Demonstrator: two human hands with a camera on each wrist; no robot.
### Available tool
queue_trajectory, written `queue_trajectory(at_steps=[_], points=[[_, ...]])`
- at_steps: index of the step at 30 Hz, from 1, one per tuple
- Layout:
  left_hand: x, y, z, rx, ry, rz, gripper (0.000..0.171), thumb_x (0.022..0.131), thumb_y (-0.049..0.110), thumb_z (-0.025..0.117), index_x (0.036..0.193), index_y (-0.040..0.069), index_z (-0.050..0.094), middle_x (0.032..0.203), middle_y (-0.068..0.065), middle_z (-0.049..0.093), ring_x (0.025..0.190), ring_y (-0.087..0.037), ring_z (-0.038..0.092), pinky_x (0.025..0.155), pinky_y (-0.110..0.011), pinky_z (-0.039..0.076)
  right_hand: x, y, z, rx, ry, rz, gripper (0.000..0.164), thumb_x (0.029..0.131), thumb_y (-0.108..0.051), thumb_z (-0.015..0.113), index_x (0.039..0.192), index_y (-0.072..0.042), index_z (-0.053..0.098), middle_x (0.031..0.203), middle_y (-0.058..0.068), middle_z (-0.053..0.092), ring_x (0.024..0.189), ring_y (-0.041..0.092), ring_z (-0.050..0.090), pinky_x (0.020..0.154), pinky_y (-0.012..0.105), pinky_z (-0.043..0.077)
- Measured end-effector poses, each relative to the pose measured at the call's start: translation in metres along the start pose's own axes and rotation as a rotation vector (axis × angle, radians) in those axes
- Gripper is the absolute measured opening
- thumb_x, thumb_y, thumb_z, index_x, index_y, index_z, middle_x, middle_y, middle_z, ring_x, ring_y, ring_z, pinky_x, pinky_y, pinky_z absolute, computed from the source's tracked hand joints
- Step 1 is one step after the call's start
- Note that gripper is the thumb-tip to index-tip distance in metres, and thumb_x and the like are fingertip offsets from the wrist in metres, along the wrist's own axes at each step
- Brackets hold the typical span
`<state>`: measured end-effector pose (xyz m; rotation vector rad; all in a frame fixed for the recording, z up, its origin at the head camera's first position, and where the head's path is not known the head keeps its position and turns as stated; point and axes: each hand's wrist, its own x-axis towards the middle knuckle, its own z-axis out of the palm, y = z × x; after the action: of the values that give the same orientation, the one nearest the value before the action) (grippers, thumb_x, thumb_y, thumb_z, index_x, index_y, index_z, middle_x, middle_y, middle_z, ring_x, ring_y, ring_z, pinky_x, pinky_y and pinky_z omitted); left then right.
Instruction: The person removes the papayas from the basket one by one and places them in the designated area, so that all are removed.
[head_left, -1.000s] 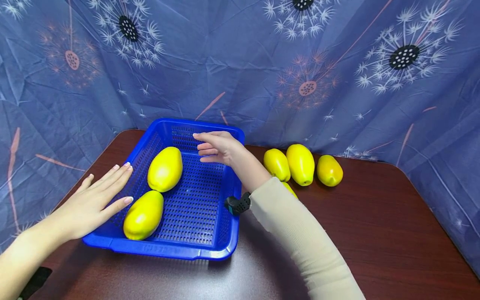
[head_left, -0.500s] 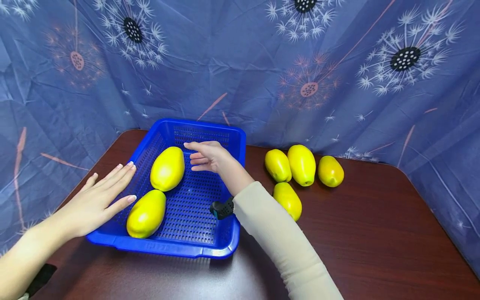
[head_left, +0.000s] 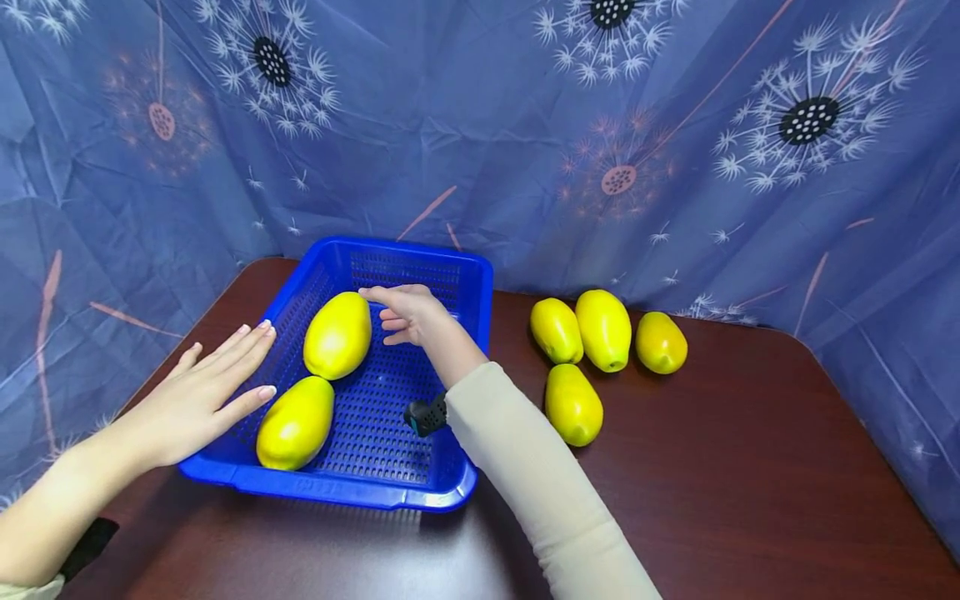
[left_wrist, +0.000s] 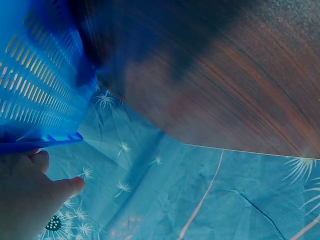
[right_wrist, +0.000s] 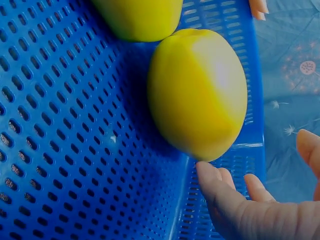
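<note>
Two yellow papaya-shaped fruits lie along the left side of a blue perforated plastic basket point(head_left: 322, 492): a far fruit point(head_left: 337, 336) and a near fruit point(head_left: 297, 423), end against end. My right hand point(head_left: 412, 312) reaches into the basket from the right, its fingers loosely bent. In the right wrist view, one fingertip is right at the end of the far fruit point(right_wrist: 200, 95), and nothing is in the palm. My left hand point(head_left: 206, 396) lies across the basket's left rim with straight fingers, its thumb over the near fruit.
Several more yellow fruits point(head_left: 602, 331) lie on the brown table point(head_left: 712, 467) to the basket's right, the nearest fruit point(head_left: 573, 406) beside my right sleeve. A blue dandelion-print cloth point(head_left: 480, 150) hangs behind the table. A black wrist device point(head_left: 425, 416) sits under my right wrist.
My right hand has moved left and slightly down, up to the far fruit in the basket. The sleeve now uncovers the nearest fruit on the table. My left hand stays at the rim.
</note>
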<state>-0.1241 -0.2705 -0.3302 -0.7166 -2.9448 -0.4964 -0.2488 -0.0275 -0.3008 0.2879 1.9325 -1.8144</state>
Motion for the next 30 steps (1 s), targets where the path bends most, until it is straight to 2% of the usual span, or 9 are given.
queue_trajectory(at_steps=[5,11,21,27,30], points=[[0.000,0.000,0.001,-0.001,-0.007,0.000,0.067,0.097,0.037,0.046,0.151,0.015,0.013,0.154,-0.012,0.016,0.142,-0.026,0.004,0.104,-0.061,-0.010,0.001,0.001,0.006,0.004,-0.006,0.005,0.052,0.082,-0.019,0.072,0.127,-0.001,0.052,0.129,0.025,0.049,0.119,0.039,0.048,0.094,0.049,0.042],[0.001,0.002,-0.001,0.004,0.002,0.006,0.067,0.097,0.037,0.045,0.151,0.014,0.014,0.154,-0.013,0.017,0.142,-0.028,0.006,0.104,-0.063,-0.008,0.000,0.002,0.015,0.000,0.044,-0.001,0.045,0.080,-0.017,0.074,0.118,0.000,0.057,0.127,0.026,0.050,0.117,0.040,0.049,0.092,0.051,0.043],[0.000,0.002,-0.002,0.011,-0.003,-0.005,0.067,0.097,0.038,0.045,0.151,0.013,0.013,0.154,-0.013,0.016,0.142,-0.027,0.004,0.104,-0.063,-0.008,0.005,0.010,0.034,-0.107,0.096,0.040,0.052,0.080,-0.021,0.073,0.123,-0.002,0.051,0.123,0.020,0.052,0.116,0.039,0.048,0.091,0.053,0.043],[0.000,0.002,-0.001,0.012,0.004,0.005,0.066,0.097,0.037,0.045,0.151,0.014,0.013,0.154,-0.012,0.017,0.142,-0.028,0.007,0.104,-0.063,-0.006,0.008,0.017,0.041,-0.245,0.017,0.103,0.067,0.083,-0.031,0.070,0.136,-0.005,0.037,0.127,0.022,0.047,0.114,0.042,0.049,0.088,0.050,0.046],[0.000,0.000,-0.001,0.010,0.008,0.008,0.066,0.097,0.036,0.045,0.151,0.014,0.013,0.154,-0.012,0.016,0.142,-0.028,0.007,0.104,-0.063,-0.007,0.008,0.019,0.042,-0.248,-0.034,0.105,0.066,0.084,-0.033,0.069,0.135,-0.007,0.036,0.123,0.024,0.047,0.112,0.045,0.050,0.088,0.051,0.046]])
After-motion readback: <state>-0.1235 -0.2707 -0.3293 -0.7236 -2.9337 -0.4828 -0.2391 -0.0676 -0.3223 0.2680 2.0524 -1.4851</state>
